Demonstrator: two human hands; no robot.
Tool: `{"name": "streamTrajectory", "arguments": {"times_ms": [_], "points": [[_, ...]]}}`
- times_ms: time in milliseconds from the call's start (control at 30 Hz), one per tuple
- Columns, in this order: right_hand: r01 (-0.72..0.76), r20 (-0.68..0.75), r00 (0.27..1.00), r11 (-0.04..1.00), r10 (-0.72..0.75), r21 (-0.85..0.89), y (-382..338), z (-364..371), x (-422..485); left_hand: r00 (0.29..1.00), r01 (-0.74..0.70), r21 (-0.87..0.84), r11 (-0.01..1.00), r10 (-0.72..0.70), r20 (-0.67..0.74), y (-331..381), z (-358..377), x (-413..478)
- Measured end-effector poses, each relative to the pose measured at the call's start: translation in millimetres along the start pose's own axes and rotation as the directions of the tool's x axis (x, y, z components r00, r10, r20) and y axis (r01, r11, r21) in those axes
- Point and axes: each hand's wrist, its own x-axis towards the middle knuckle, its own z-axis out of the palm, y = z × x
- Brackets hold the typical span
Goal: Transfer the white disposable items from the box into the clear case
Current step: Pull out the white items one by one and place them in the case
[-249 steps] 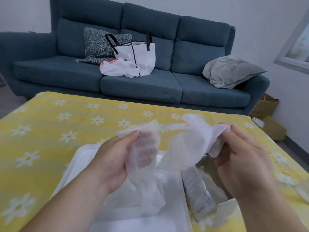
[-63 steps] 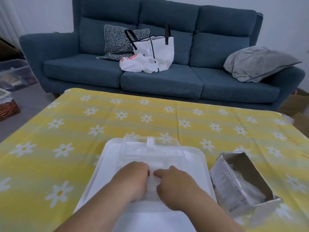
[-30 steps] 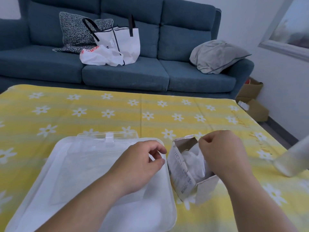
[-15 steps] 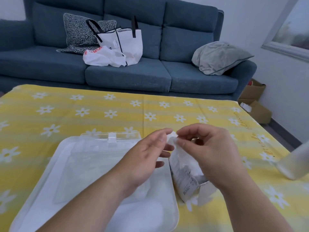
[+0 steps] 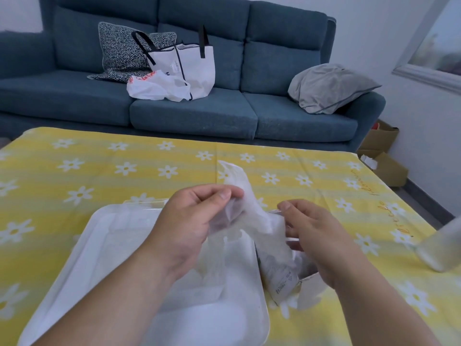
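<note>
Our left hand [image 5: 192,221] pinches a thin white plastic piece [image 5: 252,208], half out of the box [image 5: 282,283] beside the clear case [image 5: 94,221] at the tabletop's [image 5: 99,176] near edge. Our right hand [image 5: 316,236] touches it; we cannot tell if it grips. We should pull slowly, then lay it flat.

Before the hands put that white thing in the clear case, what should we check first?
1. Left hand pinches the white item: ok.
2. Right hand holds its other end: ok.
3. White item fully out of the box: cannot tell, its lower part hides the opening.
4. Clear case open: cannot tell, the left hand partly covers it.
</note>
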Motion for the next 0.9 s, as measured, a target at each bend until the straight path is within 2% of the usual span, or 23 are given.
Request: {"name": "streamTrajectory", "arguments": {"times_ms": [67, 167, 233, 267, 333, 400, 467, 533, 567, 700, 800, 900], "points": [[-0.025, 0.006, 1.0, 0.994, 0.026, -0.107, 2, -2, 2, 1.0, -0.004, -0.1, 0.995, 0.005, 0.006, 5, -1, -1], [-0.046, 0.021, 0.998, 0.947, 0.056, -0.317, 3, -4, 2, 1.0, -0.012, -0.11, 0.994, 0.012, 0.002, 9, -3, -3], [0.007, -0.05, 0.998, 0.892, -0.033, -0.452, 0, -3, 2, 1.0, -0.001, -0.088, 0.996, 0.003, 0.014, 11, -3, -4], [0.051, -0.088, 0.991, 0.903, -0.097, -0.427, -3, -1, 0, 0.999, 0.005, -0.077, 0.997, -0.003, 0.035, 12, -3, -5], [0.093, -0.072, 0.992, 0.983, -0.106, -0.159, -11, 3, -4, 0.996, 0.016, -0.066, 0.998, -0.011, 0.086, 14, -3, -7], [-0.039, 0.104, 0.994, 0.988, 0.023, 0.152, -17, 9, -8, 0.992, 0.026, -0.058, 0.998, -0.019, 0.125, 15, -2, -9], [-0.172, 0.308, 0.948, 0.948, 0.085, 0.268, -17, 14, -12, 0.987, 0.042, -0.053, 0.998, -0.033, 0.16, 17, -2, -10], [-0.228, 0.392, 0.917, 0.899, 0.069, 0.374, -18, 16, -14, 0.981, 0.065, -0.036, 0.997, -0.058, 0.183, 18, -3, -11], [-0.226, 0.392, 0.919, 0.867, 0.038, 0.445, -20, 16, -14, 0.981, 0.074, -0.011, 0.997, -0.071, 0.179, 18, -4, -12], [-0.077, 0.238, 0.962, 0.709, -0.13, 0.701, -27, 14, -12, 0.988, 0.09, 0.183, 0.979, -0.111, 0.107, 9, -10, -9], [0.007, 0.182, 0.962, 0.685, -0.204, 0.728, -31, 14, -13, 0.976, 0.131, 0.237, 0.963, -0.167, 0.139, 6, -11, -9], [0.021, 0.21, 0.945, 0.689, -0.249, 0.725, -31, 15, -14, 0.949, 0.16, 0.227, 0.961, -0.214, 0.234, 7, -14, -10]]}}
